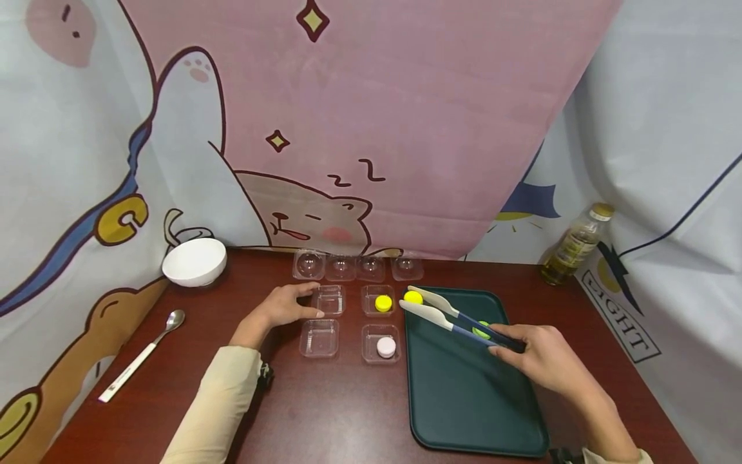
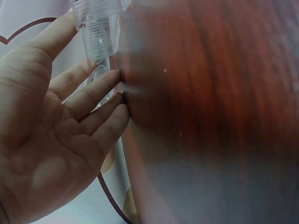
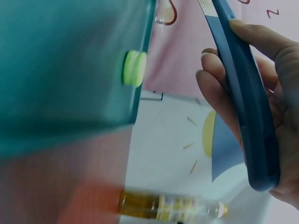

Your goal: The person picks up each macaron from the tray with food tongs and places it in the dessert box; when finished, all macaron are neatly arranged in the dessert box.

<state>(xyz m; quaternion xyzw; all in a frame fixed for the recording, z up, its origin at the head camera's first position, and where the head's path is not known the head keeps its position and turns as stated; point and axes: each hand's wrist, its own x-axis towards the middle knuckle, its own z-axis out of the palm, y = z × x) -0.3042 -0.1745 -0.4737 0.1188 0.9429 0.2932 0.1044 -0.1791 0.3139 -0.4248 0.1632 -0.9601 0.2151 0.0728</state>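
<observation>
My left hand [image 1: 284, 305] has thumb and forefinger on opposite sides of a small clear plastic box [image 1: 330, 299], its other fingers loosely extended in the left wrist view. In my right hand [image 1: 547, 357] is a pair of tongs [image 1: 428, 313] with blue handles and pale tips, gripped over the dark green tray [image 1: 469, 399]. Between the tips is a yellow macaron [image 1: 413, 297]; whether they squeeze it is unclear. On the tray a green macaron [image 3: 134, 68] stands near the edge. Another yellow macaron [image 1: 383, 303] and a pale pink one [image 1: 386, 347] sit in separate clear boxes.
Another clear box [image 1: 319, 338] lies nearer me. Clear domed lids [image 1: 341, 267] line the back. A white bowl [image 1: 194, 262] and a spoon [image 1: 142, 356] are at left. An oil bottle [image 1: 576, 245] stands at the back right, near the hanging cloth [image 1: 655, 212].
</observation>
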